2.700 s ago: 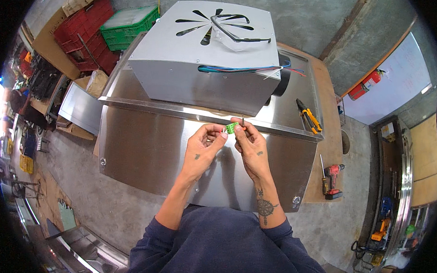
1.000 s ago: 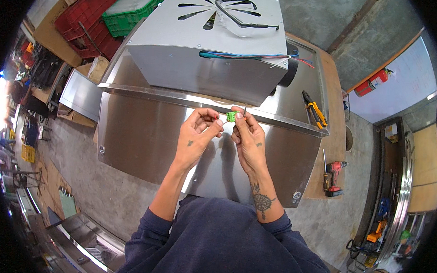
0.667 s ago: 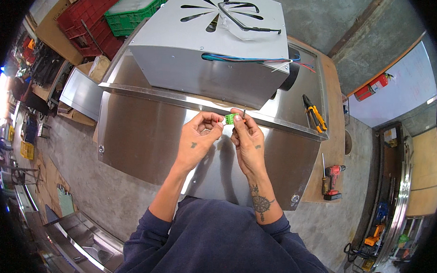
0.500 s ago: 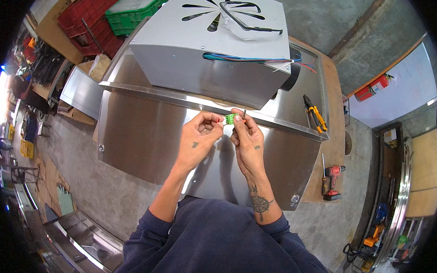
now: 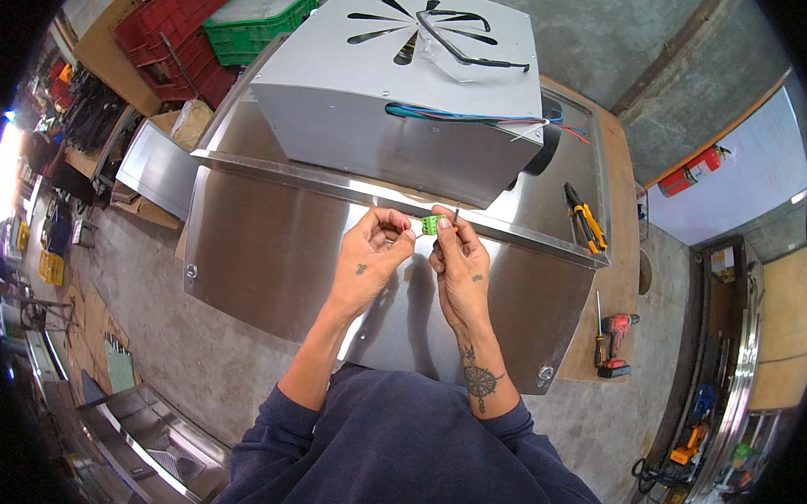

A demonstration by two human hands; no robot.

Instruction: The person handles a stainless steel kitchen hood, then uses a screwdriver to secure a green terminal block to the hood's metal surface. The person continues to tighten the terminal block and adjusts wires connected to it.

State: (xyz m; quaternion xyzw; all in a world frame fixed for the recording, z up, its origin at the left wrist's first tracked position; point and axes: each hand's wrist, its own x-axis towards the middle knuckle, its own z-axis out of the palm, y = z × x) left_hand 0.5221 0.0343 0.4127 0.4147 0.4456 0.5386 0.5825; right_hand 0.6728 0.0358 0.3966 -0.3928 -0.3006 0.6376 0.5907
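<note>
In front of me, over the bent stainless steel panel (image 5: 270, 248), both hands meet at a small green terminal block (image 5: 431, 225). My right hand (image 5: 462, 261) pinches it between thumb and fingers. A thin dark shaft with an orange part (image 5: 457, 220) also sticks up from those fingers. My left hand (image 5: 365, 259) is closed in a pinch just left of the block. Something tiny with a bit of red shows at its fingertips, too small to name.
Beyond the hands stands a grey metal housing (image 5: 328, 121) with bundled wires (image 5: 461, 115) and a black bent handle (image 5: 468, 50). Pliers with orange grips (image 5: 586, 223) lie at right. Past them are a screwdriver (image 5: 600, 338) and red drill (image 5: 616, 338). Crates (image 5: 258, 30) stand back left.
The scene has shifted slightly down and right in the view. The green block has tilted a little in my right fingers; both hands keep their pinch.
</note>
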